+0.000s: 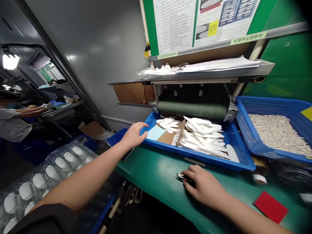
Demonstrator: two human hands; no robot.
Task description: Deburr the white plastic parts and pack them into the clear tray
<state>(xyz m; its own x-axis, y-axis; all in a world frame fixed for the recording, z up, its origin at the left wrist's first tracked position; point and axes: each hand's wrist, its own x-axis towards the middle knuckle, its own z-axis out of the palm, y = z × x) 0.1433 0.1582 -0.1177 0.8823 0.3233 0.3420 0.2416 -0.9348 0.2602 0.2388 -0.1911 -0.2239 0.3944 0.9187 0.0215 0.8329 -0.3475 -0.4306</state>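
My left hand rests on the near left corner of a blue tray, fingers curled over its rim. The tray holds a heap of white flat oval pieces, a light blue card and brown cardboard. My right hand lies on the green table just in front of the tray, fingers closed on a small black tool with a red mark. A tiny white piece lies at the tool's tip.
A green roller belt ends above the tray. A blue basket of small white pellets stands at the right. A red card and tape roll lie on the table. Clear blister trays are stacked lower left. Another person works at far left.
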